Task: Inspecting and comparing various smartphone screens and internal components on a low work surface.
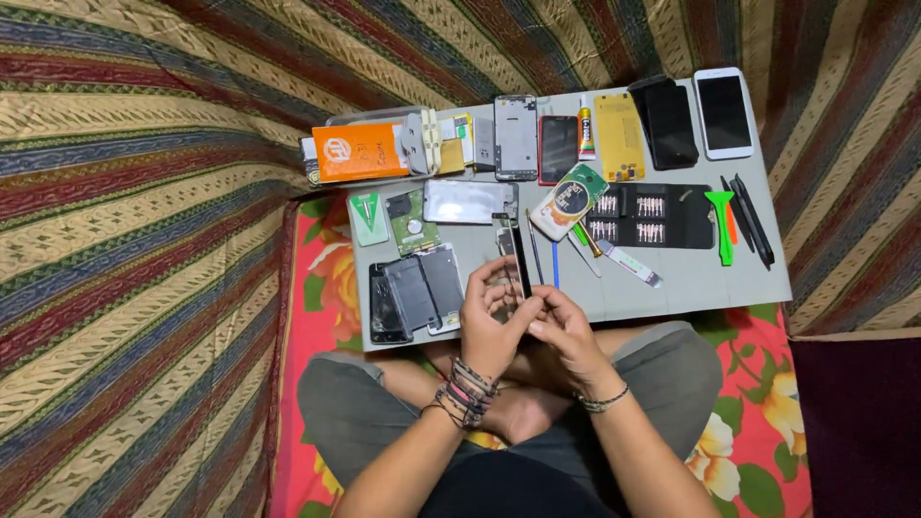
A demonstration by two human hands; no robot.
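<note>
My left hand [491,321] and my right hand [568,336] meet at the near edge of a grey board [691,283]. Together they hold a thin dark phone part [519,261] edge-on, tilted up from the board. My left fingers grip its lower end; my right fingers pinch just beside them. Several dark phone frames and back covers [414,295] lie to the left of my left hand. A blue tool [554,273] and tweezers [533,257] lie just beyond my right hand.
The board holds a black screwdriver bit case [662,219], green and black pry tools [737,225], a white phone [723,112], a black phone [669,122], a yellow sheet [620,136], an orange box [357,152] and a glue tube [584,129]. Striped cloth surrounds it.
</note>
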